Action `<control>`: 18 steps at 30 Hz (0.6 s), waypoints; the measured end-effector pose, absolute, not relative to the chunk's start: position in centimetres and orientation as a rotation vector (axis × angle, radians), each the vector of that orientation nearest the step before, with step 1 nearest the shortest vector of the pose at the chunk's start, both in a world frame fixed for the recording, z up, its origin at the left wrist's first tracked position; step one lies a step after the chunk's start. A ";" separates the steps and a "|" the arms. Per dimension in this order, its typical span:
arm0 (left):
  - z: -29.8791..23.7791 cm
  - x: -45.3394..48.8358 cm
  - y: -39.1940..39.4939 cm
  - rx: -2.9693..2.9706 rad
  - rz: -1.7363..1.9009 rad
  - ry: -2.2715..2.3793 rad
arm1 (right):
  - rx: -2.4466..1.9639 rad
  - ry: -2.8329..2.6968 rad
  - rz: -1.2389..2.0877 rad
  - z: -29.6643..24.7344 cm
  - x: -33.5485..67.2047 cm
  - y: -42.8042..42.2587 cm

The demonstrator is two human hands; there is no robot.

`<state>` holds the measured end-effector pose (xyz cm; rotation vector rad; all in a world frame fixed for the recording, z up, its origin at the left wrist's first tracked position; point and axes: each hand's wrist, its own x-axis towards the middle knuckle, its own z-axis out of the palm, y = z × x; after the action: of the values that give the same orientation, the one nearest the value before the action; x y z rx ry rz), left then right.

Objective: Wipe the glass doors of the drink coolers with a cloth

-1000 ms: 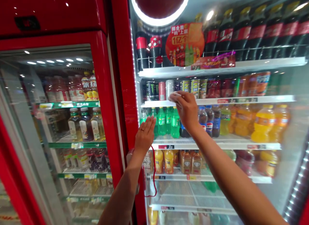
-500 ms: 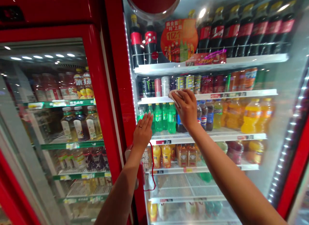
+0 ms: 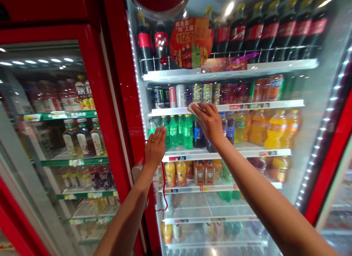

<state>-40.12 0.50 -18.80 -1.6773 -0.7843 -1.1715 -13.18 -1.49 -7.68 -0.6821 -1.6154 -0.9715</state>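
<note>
My left hand (image 3: 156, 147) lies flat against the glass door (image 3: 209, 204) of a red drinks cooler, near its left frame, with the fingers stretched upward and a ring on one. Nothing is held in it. Higher and to the right, my right hand (image 3: 211, 122) presses a pale crumpled cloth (image 3: 191, 107) on the same glass. Its fingers are bent over the cloth, which mostly hides under them. Behind the glass, green soda bottles (image 3: 173, 131) stand between the two hands, and a row of cans (image 3: 198, 93) shows just above the cloth.
A round red promotional sticker (image 3: 191, 42) is on the upper door, before cola bottles (image 3: 254, 30). A door handle (image 3: 136, 170) and a thin red cord (image 3: 165, 190) are by my left wrist. Another red-framed cooler (image 3: 92, 83) adjoins on the left.
The view has turned slightly, so the coolers sit farther left. Against the cans behind, my right hand and the cloth have slid a little to the right. My left hand keeps about the same place.
</note>
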 end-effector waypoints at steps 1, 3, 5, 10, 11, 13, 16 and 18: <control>-18.6 -39.2 0.4 -1.685 -1.148 -0.744 | -0.681 -1.626 -0.945 -7.0 -13.6 -1.4; -18.1 -37.2 0.1 -1.730 -1.086 -0.637 | -0.676 -1.680 -0.914 -6.1 -14.5 -1.2; -17.5 -35.3 0.0 -1.780 -1.057 -0.578 | -0.668 -1.771 -0.909 -5.9 -14.7 -1.2; -16.5 -33.1 0.3 -1.815 -1.076 -0.611 | -0.591 -1.938 -0.965 -7.1 -11.3 -1.5; -16.5 -33.0 0.5 -1.807 -1.082 -0.619 | -0.589 -1.914 -0.982 -7.2 -10.4 -1.5; -16.7 -32.8 0.7 -1.784 -1.097 -0.636 | -0.611 -1.826 -1.002 -7.0 -9.2 -1.4; -17.1 -32.6 0.9 -1.770 -1.112 -0.669 | -0.638 -1.683 -0.982 -6.4 -9.5 -1.2; -17.3 -32.5 1.0 -1.775 -1.108 -0.687 | -0.634 -1.632 -0.953 -6.2 -10.7 -1.0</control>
<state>-32.55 1.04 -17.27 -1.7748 -0.6867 -1.1082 -10.67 -1.02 -6.23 -0.6340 -1.6323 -0.9532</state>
